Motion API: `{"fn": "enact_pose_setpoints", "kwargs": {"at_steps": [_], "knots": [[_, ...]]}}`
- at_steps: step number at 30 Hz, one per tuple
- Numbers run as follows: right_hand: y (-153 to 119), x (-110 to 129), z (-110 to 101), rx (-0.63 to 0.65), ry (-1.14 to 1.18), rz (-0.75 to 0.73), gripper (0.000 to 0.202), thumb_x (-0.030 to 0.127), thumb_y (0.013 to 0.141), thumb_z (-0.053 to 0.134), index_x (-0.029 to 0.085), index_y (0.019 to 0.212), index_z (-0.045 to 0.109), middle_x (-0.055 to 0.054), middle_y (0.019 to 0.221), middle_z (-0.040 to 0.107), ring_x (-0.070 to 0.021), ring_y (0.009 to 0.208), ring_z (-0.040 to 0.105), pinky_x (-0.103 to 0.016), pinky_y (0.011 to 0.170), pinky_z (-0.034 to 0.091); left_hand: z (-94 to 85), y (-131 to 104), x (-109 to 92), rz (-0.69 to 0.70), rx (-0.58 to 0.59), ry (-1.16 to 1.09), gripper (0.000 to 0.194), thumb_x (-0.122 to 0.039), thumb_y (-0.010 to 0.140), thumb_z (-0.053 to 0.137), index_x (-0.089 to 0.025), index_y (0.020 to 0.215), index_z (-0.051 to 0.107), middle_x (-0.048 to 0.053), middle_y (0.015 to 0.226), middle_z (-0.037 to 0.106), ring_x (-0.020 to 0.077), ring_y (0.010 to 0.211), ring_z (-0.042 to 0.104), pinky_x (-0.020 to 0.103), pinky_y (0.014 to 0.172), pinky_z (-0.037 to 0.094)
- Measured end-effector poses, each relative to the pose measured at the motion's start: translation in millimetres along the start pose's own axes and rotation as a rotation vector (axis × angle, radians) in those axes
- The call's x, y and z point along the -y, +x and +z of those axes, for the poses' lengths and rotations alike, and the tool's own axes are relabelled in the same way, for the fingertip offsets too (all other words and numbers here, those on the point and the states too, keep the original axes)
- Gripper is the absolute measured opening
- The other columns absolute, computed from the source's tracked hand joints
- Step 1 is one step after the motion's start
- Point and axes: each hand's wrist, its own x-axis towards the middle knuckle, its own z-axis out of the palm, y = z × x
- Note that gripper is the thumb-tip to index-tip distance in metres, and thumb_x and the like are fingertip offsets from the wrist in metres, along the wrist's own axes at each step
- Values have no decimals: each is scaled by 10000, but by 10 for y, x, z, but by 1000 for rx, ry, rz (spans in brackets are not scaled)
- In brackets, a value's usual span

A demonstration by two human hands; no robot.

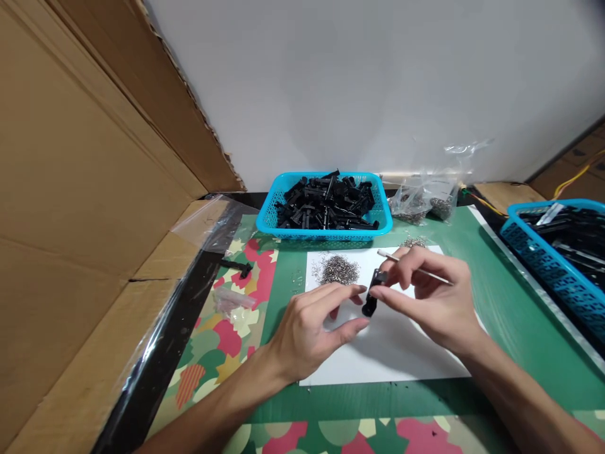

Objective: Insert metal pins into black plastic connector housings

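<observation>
Above the white sheet, a small black plastic part (372, 301) is held nearly upright between both hands. My right hand (437, 293) pinches its upper portion with thumb and fingers. A thin pale stick-like tool (388, 255) also lies through that hand's fingers; its kind is unclear. From the left, my left hand (314, 325) has its thumb at the part's lower end and its fingertips along the side, other fingers curled behind. Just beyond the hands, a pile of tiny metal pieces (339, 270) rests on the white paper (378, 362).
A blue basket (326, 234) full of black plastic parts stands behind the paper. Another blue basket (551, 268) holds long dark parts at right. Clear bags (423, 198) of metal pieces lie at the back. One black part (243, 270) and a small bag (231, 302) lie left. Cardboard (89, 126) walls the left.
</observation>
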Motion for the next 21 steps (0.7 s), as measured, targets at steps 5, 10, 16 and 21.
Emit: {"fn": "enact_pose_setpoints", "kwargs": {"at_steps": [5,10,16,21], "knots": [[-80,-44,119,70,-62,-124,286,61,795,868,210,728,633,-2,793,714,-173,793,685,-316,721,553,35,-5,9,16,-27,20,219,-340,998,720,-133,1069,709,13,782,634,141,672,554,262,594,433],[-65,-53,100,10,-103,-60,229,135,837,858,220,762,659,3,769,686,-172,783,673,-314,715,577,76,-32,11,-13,-99,8,312,-221,969,711,-129,1266,683,6,798,666,125,634,546,246,588,461],[9,-95,9,-53,-126,143,100,306,985,718,213,959,742,-36,901,720,-162,723,702,-303,647,626,19,-19,-46,-194,-115,-160,306,-251,1073,497,-167,1245,737,38,853,683,137,706,588,255,648,479],[12,-127,-45,52,-97,132,170,322,1003,694,218,1105,781,-72,1075,755,-153,710,721,-326,661,632,-23,50,-61,-690,29,-831,434,-529,1057,539,-162,1195,727,-38,682,454,82,508,353,195,436,276]]}}
